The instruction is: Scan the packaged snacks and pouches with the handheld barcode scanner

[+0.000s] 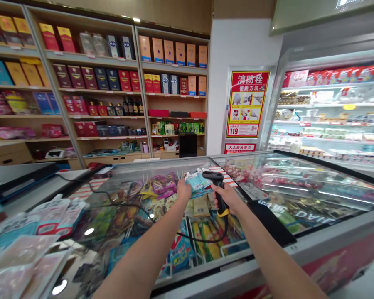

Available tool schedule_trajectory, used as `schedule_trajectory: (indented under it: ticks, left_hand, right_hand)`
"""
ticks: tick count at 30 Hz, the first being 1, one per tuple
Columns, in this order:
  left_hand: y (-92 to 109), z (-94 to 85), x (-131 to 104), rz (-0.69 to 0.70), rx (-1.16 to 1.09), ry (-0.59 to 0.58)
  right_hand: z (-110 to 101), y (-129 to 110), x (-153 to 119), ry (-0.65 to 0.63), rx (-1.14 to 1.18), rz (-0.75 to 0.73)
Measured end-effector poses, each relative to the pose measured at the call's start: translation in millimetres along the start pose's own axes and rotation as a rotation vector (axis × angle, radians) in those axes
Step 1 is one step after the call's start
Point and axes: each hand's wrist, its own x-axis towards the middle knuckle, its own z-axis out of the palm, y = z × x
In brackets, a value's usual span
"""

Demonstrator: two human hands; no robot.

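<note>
My right hand [227, 197] is wrapped round the handle of a black and yellow barcode scanner [214, 176], whose head points left over the freezer. A black cable loops from its base back to the left. In front of that head, my left hand [183, 190] grips light blue and white spouted pouches [195, 182], with a printed label facing up. How many pouches are in the hand I cannot tell. Both hands are above the glass-topped chest freezer [124, 172], where packaged ice creams [166, 185] lie in bins.
More spouted pouches [54, 214] and flat clear packs [21, 265] lie at the left on the glass. A black panel [272, 222] rests at the right. Behind stand shelves of boxed bottles [109, 79], a red fire-hydrant poster [248, 104] and a lit refrigerated display [330, 104].
</note>
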Motion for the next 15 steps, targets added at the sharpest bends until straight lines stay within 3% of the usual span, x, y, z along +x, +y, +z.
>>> schedule_trajectory:
  ticks: [5,11,15]
  left_hand:
    - [5.6,6.5,0.2,-0.037,0.037,0.009]
    - [22.2,19.9,2.5,-0.021,0.038,-0.067]
    - [27.4,17.0,2.7,-0.016,0.029,-0.115]
  right_hand:
    - [1.6,5.5,4.7,-0.021,-0.004,-0.004]
    - [7.3,1.5,-1.9,0.015,0.008,0.003]
    - [6.2,3.6,-3.1,0.016,-0.034,0.003]
